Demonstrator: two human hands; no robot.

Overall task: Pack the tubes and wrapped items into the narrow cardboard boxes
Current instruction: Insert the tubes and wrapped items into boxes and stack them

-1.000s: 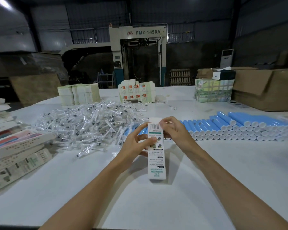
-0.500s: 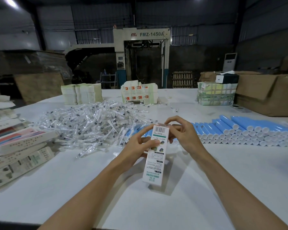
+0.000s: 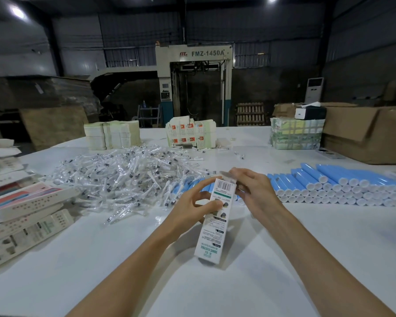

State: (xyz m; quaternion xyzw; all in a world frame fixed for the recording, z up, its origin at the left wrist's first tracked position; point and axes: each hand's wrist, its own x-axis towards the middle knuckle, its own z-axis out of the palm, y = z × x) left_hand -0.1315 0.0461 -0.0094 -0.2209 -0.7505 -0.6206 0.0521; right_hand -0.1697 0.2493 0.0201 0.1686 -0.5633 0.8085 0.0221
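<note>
Our left hand (image 3: 192, 209) grips the narrow printed cardboard box (image 3: 215, 227) mid-length, held tilted over the smooth white table (image 3: 306, 259). Our right hand (image 3: 254, 191) pinches its top flap. Behind, left: a crinkly heap of clear-wrapped items (image 3: 124, 177). Behind, right: round blue tubes (image 3: 343, 186) with white caps, stacked in rows. Flat cartons (image 3: 25, 216) lie far left.

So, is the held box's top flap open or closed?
Open: the flap stands raised above the box, held by the right hand.
</note>
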